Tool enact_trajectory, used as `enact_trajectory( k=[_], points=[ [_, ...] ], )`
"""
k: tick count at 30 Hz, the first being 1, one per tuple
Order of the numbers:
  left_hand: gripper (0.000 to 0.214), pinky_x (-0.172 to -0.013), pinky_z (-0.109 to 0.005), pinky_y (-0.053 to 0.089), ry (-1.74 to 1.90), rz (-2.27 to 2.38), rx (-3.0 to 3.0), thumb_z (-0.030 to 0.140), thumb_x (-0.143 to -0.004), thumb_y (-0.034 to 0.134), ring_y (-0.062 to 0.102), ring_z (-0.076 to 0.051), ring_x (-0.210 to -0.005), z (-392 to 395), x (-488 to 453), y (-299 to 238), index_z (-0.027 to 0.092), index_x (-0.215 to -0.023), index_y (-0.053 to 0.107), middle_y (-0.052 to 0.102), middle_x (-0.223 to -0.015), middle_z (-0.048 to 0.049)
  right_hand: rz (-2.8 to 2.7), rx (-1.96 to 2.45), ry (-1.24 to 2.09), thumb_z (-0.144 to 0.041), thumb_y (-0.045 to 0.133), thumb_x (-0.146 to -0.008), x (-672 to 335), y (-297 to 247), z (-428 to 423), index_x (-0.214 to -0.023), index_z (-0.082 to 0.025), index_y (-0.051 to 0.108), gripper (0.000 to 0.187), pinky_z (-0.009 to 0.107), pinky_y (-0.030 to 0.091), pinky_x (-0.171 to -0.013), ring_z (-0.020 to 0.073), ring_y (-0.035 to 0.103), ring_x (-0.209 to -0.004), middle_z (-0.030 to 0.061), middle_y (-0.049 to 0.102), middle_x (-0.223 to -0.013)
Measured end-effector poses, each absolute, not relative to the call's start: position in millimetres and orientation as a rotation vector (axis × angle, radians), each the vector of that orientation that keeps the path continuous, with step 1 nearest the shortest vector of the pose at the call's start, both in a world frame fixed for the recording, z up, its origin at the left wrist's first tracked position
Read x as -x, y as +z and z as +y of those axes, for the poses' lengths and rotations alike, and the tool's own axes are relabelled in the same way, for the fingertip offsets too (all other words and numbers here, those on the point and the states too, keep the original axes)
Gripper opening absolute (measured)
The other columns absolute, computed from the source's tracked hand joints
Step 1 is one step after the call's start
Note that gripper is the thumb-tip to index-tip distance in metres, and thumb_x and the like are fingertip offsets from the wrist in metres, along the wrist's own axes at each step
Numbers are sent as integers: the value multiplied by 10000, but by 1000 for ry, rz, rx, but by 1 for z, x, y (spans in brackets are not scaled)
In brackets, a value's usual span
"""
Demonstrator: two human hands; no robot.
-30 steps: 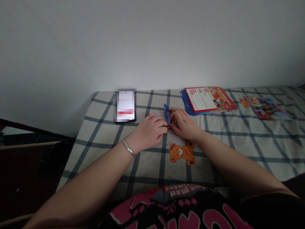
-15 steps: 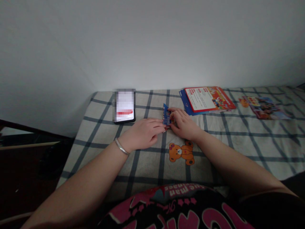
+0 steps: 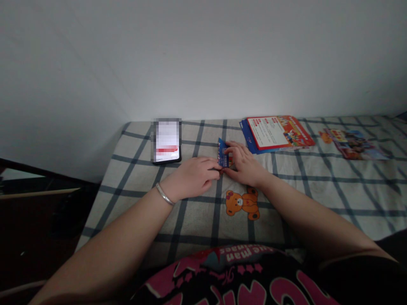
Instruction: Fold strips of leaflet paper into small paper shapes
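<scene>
A small blue printed paper piece (image 3: pixel 223 155) stands between both hands on the checked bed sheet (image 3: pixel 305 186). My left hand (image 3: pixel 193 177), with a silver bangle at the wrist, has its fingers curled and pinches the paper's lower left edge. My right hand (image 3: pixel 243 163) grips the paper from the right, fingers bent over its top and side. Most of the paper is hidden behind the fingers.
A phone (image 3: pixel 167 140) with a lit screen lies to the left, near the wall. A red and blue booklet (image 3: pixel 276 132) and a colourful leaflet (image 3: pixel 354 143) lie to the right. An orange bear print (image 3: pixel 243 203) marks the sheet. The bed's left edge drops to a dark floor.
Both hands have stayed around the blue paper, with small finger shifts. The left wrist slid slightly left and back.
</scene>
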State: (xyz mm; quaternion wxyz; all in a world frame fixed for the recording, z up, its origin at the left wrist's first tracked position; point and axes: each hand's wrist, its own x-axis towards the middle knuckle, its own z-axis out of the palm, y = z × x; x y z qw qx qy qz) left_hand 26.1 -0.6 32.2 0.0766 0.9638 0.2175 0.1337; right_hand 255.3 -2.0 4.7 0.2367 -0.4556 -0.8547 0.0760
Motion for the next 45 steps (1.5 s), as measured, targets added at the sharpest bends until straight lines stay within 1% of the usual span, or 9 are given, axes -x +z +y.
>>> enact_trajectory(
  k=[12,17,19,23,26,30,35,40,45],
  points=[
    [179,-1010,-425,463,418,642,-2907,130,-835,538,557,-226,-1187,-1,-25,29,187,-943,668,647,-1194,-65,-2258,1265,295,-94,481,-721,-258,4,2,-1126,-198,441,420,533,385,-1089,281,447,-1321,167,526,-1343],
    [179,-946,-408,488,450,786,-2890,274,-912,534,596,-229,-1092,-5,-32,27,163,-1009,636,663,-1110,-85,-2235,1234,260,-117,514,-714,-258,5,2,-1148,-192,447,446,523,427,-1064,295,498,-1270,169,563,-1296],
    [250,-960,-420,475,467,871,-2896,325,-899,574,578,-250,-1114,-7,-35,25,158,-1080,615,638,-1161,-100,-2242,1222,245,-130,522,-725,-258,6,1,-1167,-188,458,451,524,430,-1061,300,504,-1264,171,568,-1290],
    [636,-1094,-486,354,592,1110,-2859,427,-848,639,459,-310,-1284,-8,-36,14,132,-1373,433,522,-1349,-167,-2245,1224,239,-154,542,-732,-258,7,0,-1256,-180,455,531,544,426,-1062,309,497,-1269,170,568,-1293],
    [718,-1133,-507,296,644,1270,-2794,485,-850,619,365,-338,-1371,-7,-36,6,121,-1418,372,454,-1433,-187,-2256,1240,237,-172,563,-739,-259,6,1,-1317,-165,441,591,538,422,-1072,310,485,-1284,170,563,-1309],
    [663,-1155,-511,274,608,1307,-2749,461,-864,594,338,-338,-1393,-5,-37,5,91,-1384,415,453,-1443,-192,-2248,1236,286,-191,576,-767,-258,6,2,-1321,-160,464,566,518,447,-1054,296,528,-1238,162,582,-1299],
    [549,-1125,-517,337,699,1272,-2679,354,-856,602,436,-312,-1326,1,-36,8,121,-1334,464,521,-1381,-169,-2236,1188,354,-154,570,-759,-258,8,2,-1342,-207,458,596,524,465,-1031,282,558,-1208,130,602,-1289],
    [528,-1067,-508,419,864,1148,-2601,233,-846,600,510,-284,-1245,7,-34,7,159,-1341,432,564,-1303,-140,-2215,1146,409,-165,569,-786,-260,7,1,-1441,-213,362,689,520,436,-1077,279,517,-1281,124,550,-1379],
    [566,-1102,-476,406,965,1045,-2552,188,-864,567,471,-263,-1291,2,-35,14,183,-1395,371,467,-1397,-142,-2129,1058,506,-207,578,-832,-259,9,-1,-1510,-229,238,758,511,442,-1075,262,513,-1292,130,498,-1443]
  ],
)
